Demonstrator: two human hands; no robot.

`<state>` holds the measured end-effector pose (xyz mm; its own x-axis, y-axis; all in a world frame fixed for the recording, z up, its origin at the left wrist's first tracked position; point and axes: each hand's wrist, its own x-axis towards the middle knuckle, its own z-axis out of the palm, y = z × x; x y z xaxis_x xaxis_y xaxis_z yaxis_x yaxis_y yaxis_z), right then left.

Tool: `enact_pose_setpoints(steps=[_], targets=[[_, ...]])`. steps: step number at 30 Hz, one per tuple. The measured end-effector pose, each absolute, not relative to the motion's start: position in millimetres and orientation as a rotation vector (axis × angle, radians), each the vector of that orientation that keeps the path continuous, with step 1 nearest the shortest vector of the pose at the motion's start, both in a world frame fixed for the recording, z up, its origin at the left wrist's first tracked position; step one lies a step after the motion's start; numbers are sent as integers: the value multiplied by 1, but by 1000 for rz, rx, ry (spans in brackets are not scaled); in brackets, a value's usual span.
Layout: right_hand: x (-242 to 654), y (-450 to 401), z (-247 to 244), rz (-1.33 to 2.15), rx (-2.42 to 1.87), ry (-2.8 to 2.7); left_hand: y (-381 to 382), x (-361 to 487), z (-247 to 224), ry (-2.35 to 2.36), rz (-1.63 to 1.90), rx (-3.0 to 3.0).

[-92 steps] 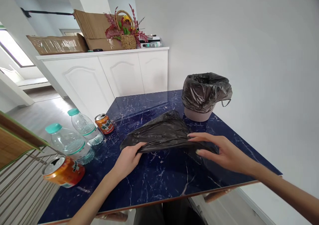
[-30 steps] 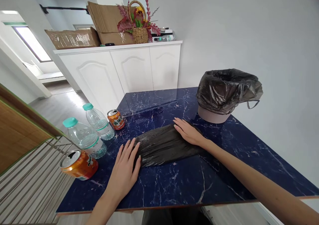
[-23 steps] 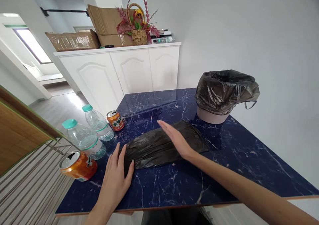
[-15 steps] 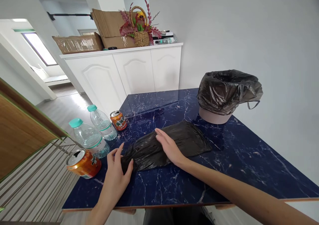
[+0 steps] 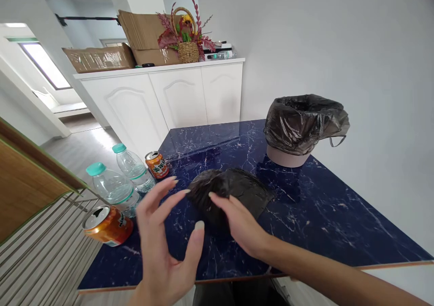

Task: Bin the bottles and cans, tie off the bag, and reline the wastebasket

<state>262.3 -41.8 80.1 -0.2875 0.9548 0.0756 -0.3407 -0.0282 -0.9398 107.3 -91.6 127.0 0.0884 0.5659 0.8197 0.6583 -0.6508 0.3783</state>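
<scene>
A black plastic garbage bag (image 5: 249, 188) lies on the dark blue marbled table, its left half bunched up and folded toward the right. My right hand (image 5: 242, 222) grips the bunched part, with most fingers tucked out of sight beneath or against the plastic. To the left, my left hand (image 5: 172, 233) is raised with thumb and fingers spread, holding nothing; its fingertips come close to the bag's left edge. At the back right stands a bin (image 5: 288, 157) lined with another black bag (image 5: 301, 125).
Along the table's left side stand an orange can (image 5: 117, 227), a clear bottle (image 5: 111, 186) with a teal cap, a second such bottle (image 5: 134, 166) and a second orange can (image 5: 158, 165). A wire rack (image 5: 44, 251) adjoins that edge. Behind is a white cabinet (image 5: 183, 93).
The bag's left part went from lying stretched flat to being bunched toward the right. My left hand let go of its end and lifted; my right hand went from flat to gripping.
</scene>
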Motion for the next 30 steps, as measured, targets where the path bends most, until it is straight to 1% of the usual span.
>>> enact_pose_setpoints(steps=[3,7,10,12,15,17,21,26,28,30], targets=[[289,-17,80,1611,-862,-929,-76,109,109,-1244,-1305,-2552],[337,20,65,1371,-1164,-1079,-50,110,82,-1212,-828,-2850],[367,30,56,1151,-1285,-1096,-33,113,64,-1229,-591,-2918],[377,28,54,903,-1337,-1238,-23,116,53,-1225,-490,-2925],[376,25,55,471,-1293,-1663,-11,125,37,-1200,-457,-2889],[369,28,53,343,-1223,-1881,-5,131,28,-1188,-476,-2855],[362,51,29,358,-1301,-2155,-2,133,14,-1224,-468,-2837],[382,75,-13,399,-1406,-2243,-4,120,10,-1280,-424,-2867],[389,75,-17,392,-1410,-2249,-5,117,11,-1297,-422,-2869],[392,65,-9,369,-1406,-2237,-7,116,14,-1310,-456,-2853]])
